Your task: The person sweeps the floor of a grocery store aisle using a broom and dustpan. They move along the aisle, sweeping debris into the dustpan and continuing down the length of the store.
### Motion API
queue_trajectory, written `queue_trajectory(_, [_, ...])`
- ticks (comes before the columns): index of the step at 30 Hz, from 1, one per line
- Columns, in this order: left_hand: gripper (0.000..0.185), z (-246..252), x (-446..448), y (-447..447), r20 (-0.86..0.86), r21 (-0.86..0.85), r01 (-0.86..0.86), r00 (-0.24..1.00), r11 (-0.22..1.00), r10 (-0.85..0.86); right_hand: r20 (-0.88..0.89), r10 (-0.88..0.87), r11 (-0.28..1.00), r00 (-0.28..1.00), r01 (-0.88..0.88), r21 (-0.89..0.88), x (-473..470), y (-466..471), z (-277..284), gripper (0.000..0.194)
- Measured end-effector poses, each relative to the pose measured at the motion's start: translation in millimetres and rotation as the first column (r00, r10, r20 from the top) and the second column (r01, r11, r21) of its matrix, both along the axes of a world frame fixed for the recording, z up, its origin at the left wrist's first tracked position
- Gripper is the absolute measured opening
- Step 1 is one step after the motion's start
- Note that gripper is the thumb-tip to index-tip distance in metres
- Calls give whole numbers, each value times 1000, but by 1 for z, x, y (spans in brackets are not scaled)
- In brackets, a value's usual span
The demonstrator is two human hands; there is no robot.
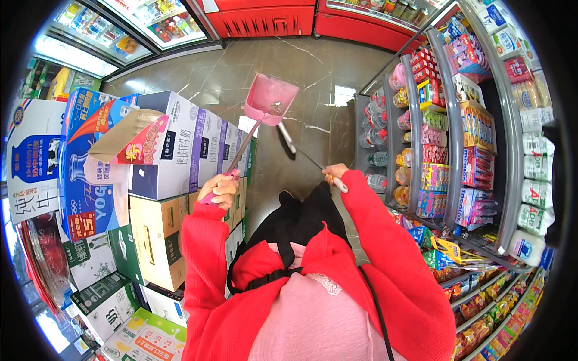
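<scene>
My left hand (220,191) is closed round the pink grip of a long-handled dustpan. The pink plastic dustpan (266,97) is ahead of me over the tiled floor, with a little debris inside near its handle side. My right hand (335,173) holds the handle of a broom with a thin grey shaft. The broom's head (286,139), pale on top with dark bristles below, is just to the near right of the dustpan. My black shoe (288,196) shows partly below it.
Stacked milk cartons (167,144) line the left side. On the right stands a shelf rack (433,135) with candy, bottles and snacks. Red cooler bases (262,20) and a glass-door fridge (167,22) border the far end. Tiled floor (212,76) lies between them.
</scene>
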State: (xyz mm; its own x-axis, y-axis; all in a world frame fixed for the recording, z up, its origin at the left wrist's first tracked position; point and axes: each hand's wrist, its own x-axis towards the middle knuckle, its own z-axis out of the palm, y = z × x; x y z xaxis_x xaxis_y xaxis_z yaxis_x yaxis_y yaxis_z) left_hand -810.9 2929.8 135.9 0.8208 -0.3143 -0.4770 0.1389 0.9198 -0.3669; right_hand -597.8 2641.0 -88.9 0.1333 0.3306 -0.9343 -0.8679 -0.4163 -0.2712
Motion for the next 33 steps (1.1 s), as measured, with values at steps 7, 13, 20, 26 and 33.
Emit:
queue_trajectory(7, [29,-21,33,1,-8,-26,-67,998,997,67,408,316,947,857,-261,-185,30,-4,16,47])
queue_trajectory(13, [28,-40,80,0,-12,-41,-121,993,992,120,211,460,888,863,-448,-101,83,-52,58,28])
queue_trajectory(20, [27,-34,131,3,-58,-52,-170,984,984,167,41,499,861,866,-489,-141,219,-53,37,15])
queue_trajectory(26, [28,-31,161,19,-102,-81,-211,974,974,203,268,583,797,767,-477,-371,279,-6,15,8])
queue_trajectory(33, [21,-67,190,74,-132,-72,-158,980,985,148,656,661,749,365,-376,-545,218,2,18,39])
